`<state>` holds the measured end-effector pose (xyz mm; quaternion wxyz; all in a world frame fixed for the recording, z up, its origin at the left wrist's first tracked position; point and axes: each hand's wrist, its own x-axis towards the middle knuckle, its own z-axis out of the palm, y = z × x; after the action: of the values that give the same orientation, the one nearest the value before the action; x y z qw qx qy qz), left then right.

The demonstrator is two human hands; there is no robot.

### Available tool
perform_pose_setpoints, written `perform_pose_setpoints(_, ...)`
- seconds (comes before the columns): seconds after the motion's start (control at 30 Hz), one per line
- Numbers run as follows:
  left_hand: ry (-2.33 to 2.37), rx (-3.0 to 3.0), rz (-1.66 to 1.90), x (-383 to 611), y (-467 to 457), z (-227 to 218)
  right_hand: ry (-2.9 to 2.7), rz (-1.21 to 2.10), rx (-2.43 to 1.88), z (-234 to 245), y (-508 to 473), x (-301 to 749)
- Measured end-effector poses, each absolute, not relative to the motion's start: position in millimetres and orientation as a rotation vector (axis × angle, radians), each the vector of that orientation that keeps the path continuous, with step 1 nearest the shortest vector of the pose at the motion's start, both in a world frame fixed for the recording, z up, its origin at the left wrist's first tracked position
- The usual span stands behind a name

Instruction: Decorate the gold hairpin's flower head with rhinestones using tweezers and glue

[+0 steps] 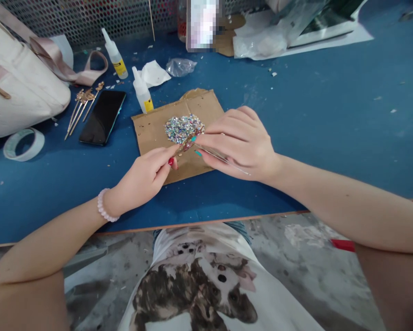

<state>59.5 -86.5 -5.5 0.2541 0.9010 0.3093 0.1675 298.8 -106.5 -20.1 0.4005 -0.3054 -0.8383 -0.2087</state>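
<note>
Over a piece of brown cardboard (151,133), my left hand (142,177) pinches the ornament end of a thin metal hairpin (223,158). My right hand (241,142) is closed about the same end, thumb and index finger at the ornament. The hairpin's long stem runs out to the right beneath my right palm. Fingers partly cover the ornament, and whether a small piece is between my right fingertips cannot be made out. Just behind the fingertips, a heap of small sparkling rhinestones (182,128) lies on the cardboard.
Two glue bottles (142,92) (116,57) are behind the cardboard, near a crumpled tissue (154,73). To the left are a black phone (103,117), several gold hairpins (82,103), a tape roll (23,144) and a white bag (23,78). Plastic packaging (261,43) lies at the back right.
</note>
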Motion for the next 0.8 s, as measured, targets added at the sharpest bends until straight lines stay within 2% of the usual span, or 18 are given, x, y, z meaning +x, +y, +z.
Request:
perform_pose_setpoints(0.2, 0.781, 2.484, 0.537, 58.1, -84.7, -9.9, -2.104, -0.515, -0.783, -22.0, -106.0, 297.7)
perform_pose_setpoints(0.8, 0.804, 2.489, 0.490, 56.2, -83.3, -8.5, -2.113, -0.368, -0.799, -21.3, -106.6, 301.5)
